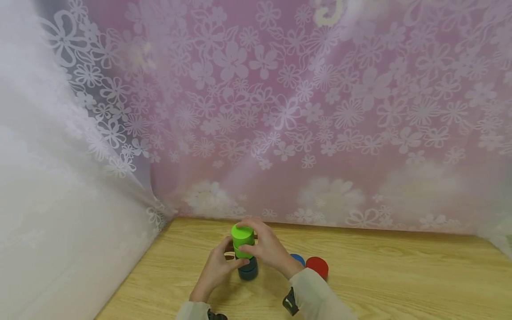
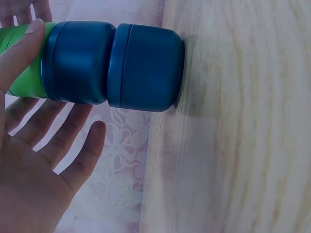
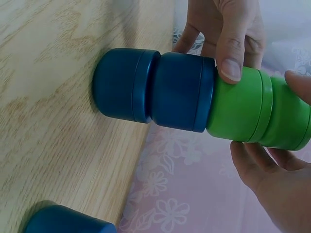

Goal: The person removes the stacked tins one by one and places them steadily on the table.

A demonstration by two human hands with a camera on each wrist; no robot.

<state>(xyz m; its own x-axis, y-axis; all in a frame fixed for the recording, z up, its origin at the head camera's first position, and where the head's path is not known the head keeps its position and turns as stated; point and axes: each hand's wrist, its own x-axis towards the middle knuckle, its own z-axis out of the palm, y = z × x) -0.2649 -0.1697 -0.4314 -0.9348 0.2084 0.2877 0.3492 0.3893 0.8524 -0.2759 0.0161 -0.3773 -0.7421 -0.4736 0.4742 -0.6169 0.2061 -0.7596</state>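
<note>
Four-high is too exact to leave out of sight: several small round lidded canisters stand in one upright stack on the wooden table. At the bottom is a dark blue canister (image 2: 148, 68), with a second dark blue canister (image 2: 80, 63) on it. Above them come a lower green canister (image 3: 238, 104) and an upper green canister (image 3: 290, 116). My left hand (image 1: 216, 269) holds the lower green canister, thumb on the near side and fingers behind the stack. My right hand (image 1: 273, 249) grips the upper green canister, its fingertips reaching over the top in the head view.
Right of the stack, partly behind my right forearm, stand a blue canister (image 1: 298, 258) and a red canister (image 1: 317, 267). The wooden table (image 1: 400, 275) ends at a flowered pink curtain (image 1: 280, 133). White cloth (image 1: 60, 200) hangs along the left side.
</note>
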